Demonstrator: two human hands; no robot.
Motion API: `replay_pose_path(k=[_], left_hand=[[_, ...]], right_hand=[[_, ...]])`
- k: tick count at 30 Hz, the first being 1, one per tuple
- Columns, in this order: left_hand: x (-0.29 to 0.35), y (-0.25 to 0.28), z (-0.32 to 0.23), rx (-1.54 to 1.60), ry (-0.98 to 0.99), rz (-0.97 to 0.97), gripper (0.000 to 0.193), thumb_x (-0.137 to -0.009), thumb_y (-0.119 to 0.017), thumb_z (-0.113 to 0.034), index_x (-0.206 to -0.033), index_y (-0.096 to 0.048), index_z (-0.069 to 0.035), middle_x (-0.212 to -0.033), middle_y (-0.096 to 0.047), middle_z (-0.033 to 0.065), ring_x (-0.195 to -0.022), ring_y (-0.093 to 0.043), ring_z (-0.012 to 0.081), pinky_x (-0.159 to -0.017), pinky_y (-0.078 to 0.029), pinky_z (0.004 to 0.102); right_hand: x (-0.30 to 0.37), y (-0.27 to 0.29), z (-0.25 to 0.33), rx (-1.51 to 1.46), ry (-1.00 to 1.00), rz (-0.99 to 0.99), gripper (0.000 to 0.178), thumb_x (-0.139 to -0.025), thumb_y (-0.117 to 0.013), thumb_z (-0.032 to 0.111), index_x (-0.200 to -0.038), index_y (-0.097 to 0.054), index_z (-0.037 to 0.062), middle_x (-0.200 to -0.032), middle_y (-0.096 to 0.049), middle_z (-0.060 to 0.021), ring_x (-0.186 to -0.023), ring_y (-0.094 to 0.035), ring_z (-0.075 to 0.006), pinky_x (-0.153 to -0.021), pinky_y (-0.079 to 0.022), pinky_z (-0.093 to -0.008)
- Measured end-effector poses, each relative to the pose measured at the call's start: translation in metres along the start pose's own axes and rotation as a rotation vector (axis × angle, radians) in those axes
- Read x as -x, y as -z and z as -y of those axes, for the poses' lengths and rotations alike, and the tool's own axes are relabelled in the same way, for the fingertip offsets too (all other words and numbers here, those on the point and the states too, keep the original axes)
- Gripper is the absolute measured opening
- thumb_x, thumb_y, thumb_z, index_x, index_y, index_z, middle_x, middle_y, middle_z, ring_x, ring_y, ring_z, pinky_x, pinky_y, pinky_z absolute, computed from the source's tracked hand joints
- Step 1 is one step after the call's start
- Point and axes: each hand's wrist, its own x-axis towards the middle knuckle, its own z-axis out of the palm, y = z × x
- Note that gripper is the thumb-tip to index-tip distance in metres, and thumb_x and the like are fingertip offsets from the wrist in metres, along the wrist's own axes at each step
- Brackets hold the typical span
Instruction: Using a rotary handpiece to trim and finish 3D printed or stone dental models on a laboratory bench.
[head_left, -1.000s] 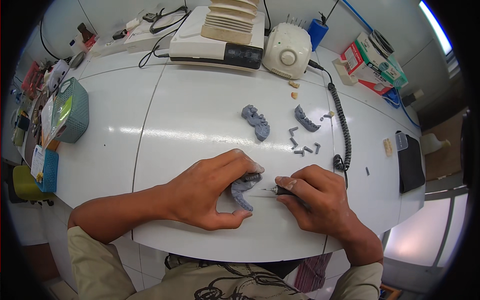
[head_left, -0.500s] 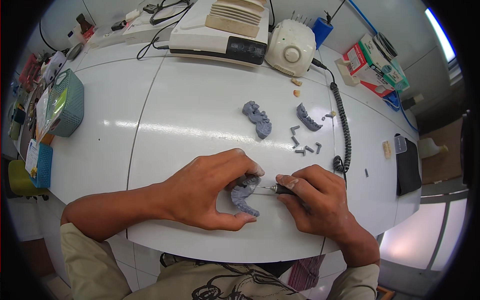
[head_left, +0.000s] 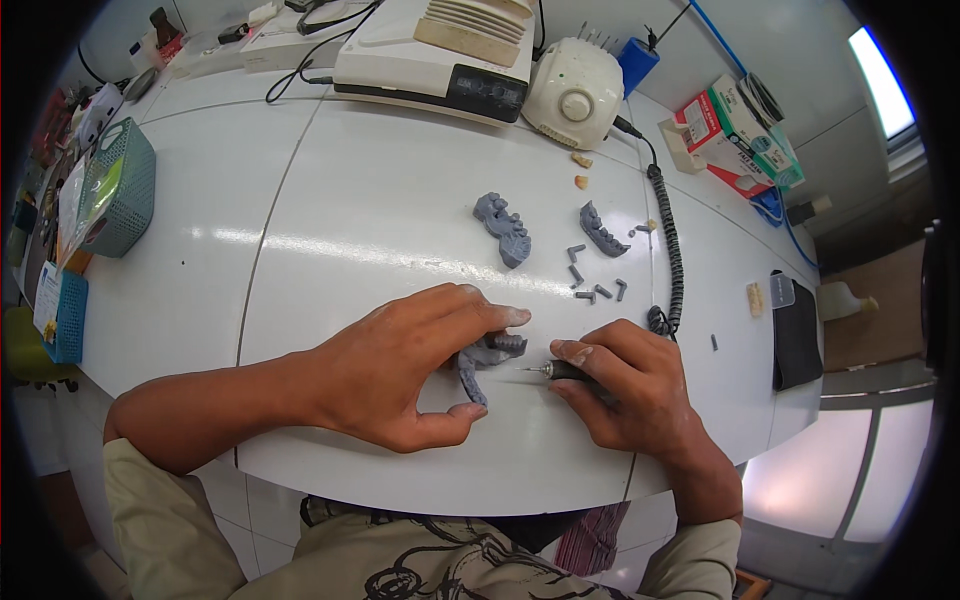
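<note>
My left hand [head_left: 385, 365] grips a grey, curved dental model [head_left: 492, 352] between its thumb and fingers, just above the white tabletop. The fingers hide part of the model. My right hand [head_left: 640, 385] is closed around a dark rotary handpiece [head_left: 570, 371], held like a pen. Its thin metal bur points left at the model, with a small gap between them. Beyond the hands lie two more grey dental models, a larger one [head_left: 503, 231] and a narrower arch [head_left: 603, 231]. Several small grey offcuts [head_left: 603, 291] are scattered close to the arch.
At the back stand a white machine [head_left: 430, 65] and a cream control unit [head_left: 573, 95], whose coiled black cable [head_left: 670, 240] runs down the right side. Baskets [head_left: 130, 190] sit on the left. Boxes [head_left: 740, 135] and a black pouch [head_left: 797, 335] are to the right.
The dental model has turned in my left hand, and its lower end has shifted left. The bur, earlier at the model's edge, is now slightly apart. The whole view has shifted a little.
</note>
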Motion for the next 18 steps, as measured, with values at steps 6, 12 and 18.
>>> replay_pose_path(k=[6, 12, 18], left_hand=[[0.0017, -0.005, 0.0079, -0.021, -0.063, -0.032, 0.082, -0.084, -0.081, -0.017, -0.157, -0.055, 0.008, -0.123, -0.064, 0.0218, -0.114, -0.066, 0.0362, -0.101, -0.055, 0.0431], [-0.0002, -0.0026, 0.0025, 0.016, -0.041, -0.02, 0.079, -0.084, -0.078, -0.017, -0.157, -0.057, 0.005, -0.126, -0.063, 0.0217, -0.116, -0.066, 0.0365, -0.102, -0.055, 0.0438], [-0.0004, -0.0033, 0.0038, 0.018, -0.029, -0.017, 0.073, -0.085, -0.089, -0.024, -0.149, -0.062, 0.001, -0.125, -0.062, 0.0176, -0.106, -0.068, 0.0296, -0.089, -0.058, 0.0382]], right_hand=[[0.0003, -0.0002, 0.0001, 0.004, 0.011, 0.005, 0.034, -0.081, -0.096, 0.011, -0.112, -0.082, 0.0065, -0.088, -0.071, -0.0058, -0.073, -0.07, -0.0225, -0.059, -0.053, -0.0355], [0.0027, 0.0004, 0.0009, -0.004, -0.002, -0.007, 0.034, -0.081, -0.096, 0.011, -0.112, -0.082, 0.0069, -0.088, -0.071, -0.0057, -0.074, -0.07, -0.0226, -0.06, -0.054, -0.0352], [0.0013, -0.0051, 0.0089, -0.013, -0.008, -0.024, 0.034, -0.081, -0.096, 0.011, -0.112, -0.083, 0.007, -0.089, -0.071, -0.0055, -0.076, -0.07, -0.0221, -0.061, -0.054, -0.0352]])
